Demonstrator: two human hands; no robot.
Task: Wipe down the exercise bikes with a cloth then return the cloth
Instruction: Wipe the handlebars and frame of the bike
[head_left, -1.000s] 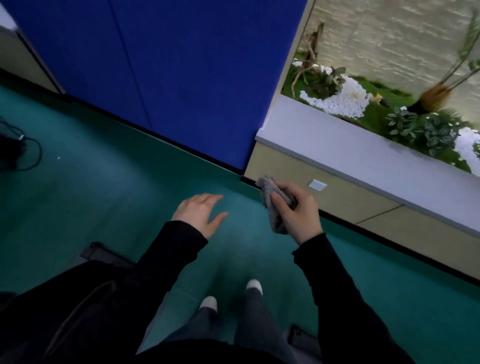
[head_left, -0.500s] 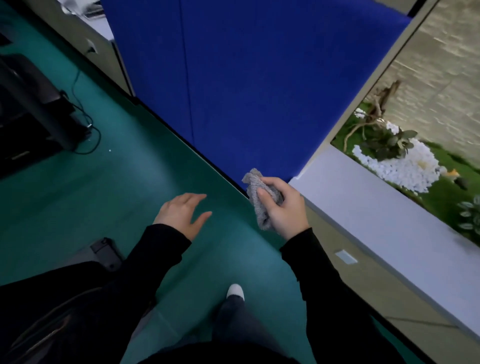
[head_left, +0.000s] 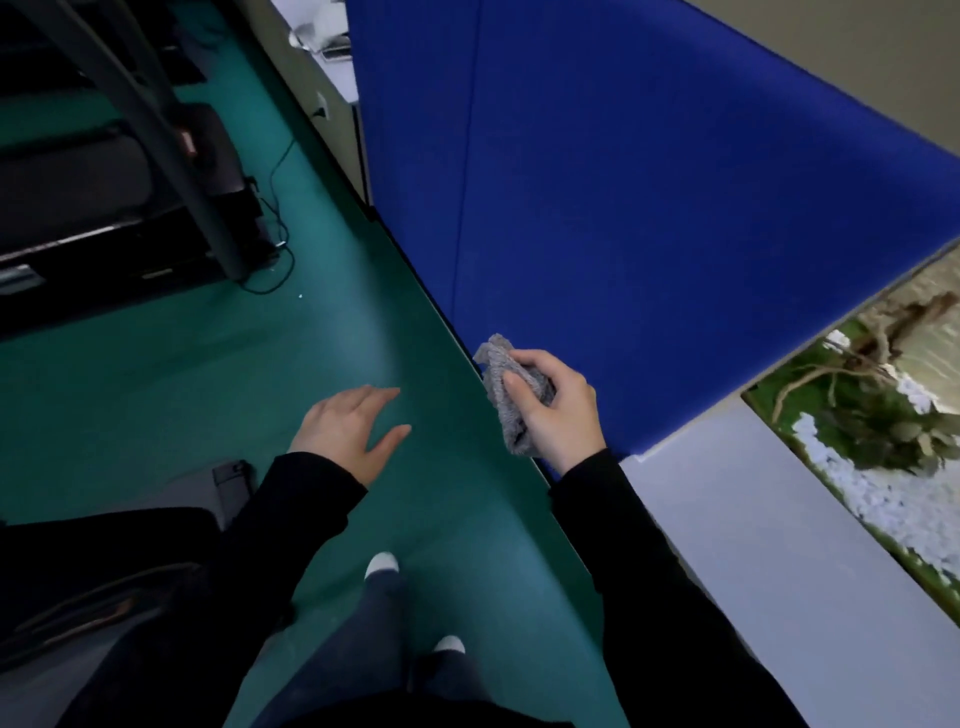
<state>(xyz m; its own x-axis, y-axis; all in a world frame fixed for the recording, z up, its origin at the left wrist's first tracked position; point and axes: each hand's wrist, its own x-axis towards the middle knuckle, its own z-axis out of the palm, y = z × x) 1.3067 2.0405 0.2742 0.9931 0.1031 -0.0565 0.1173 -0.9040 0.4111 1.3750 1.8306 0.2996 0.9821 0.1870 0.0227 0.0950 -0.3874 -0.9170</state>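
A grey knitted cloth (head_left: 505, 395) is bunched in my right hand (head_left: 556, 410), whose fingers and thumb curl round it in front of the blue wall panel. My left hand (head_left: 350, 431) hovers over the green floor with fingers relaxed and spread, holding nothing. A dark exercise machine (head_left: 119, 171) with a slanted grey post stands at the upper left. Part of another dark machine's base (head_left: 228, 480) shows beside my left sleeve.
A blue wall panel (head_left: 649, 208) runs along the right of the green floor (head_left: 208, 374). A grey ledge (head_left: 779, 571) borders a planter with white stones and plants (head_left: 883, 426). A black cable (head_left: 275, 223) trails on the floor by the machine. My feet are below.
The view has swung left along the blue panel; the planter and ledge have slid to the right and the dark machine has come into view at upper left. Both hands keep their poses.
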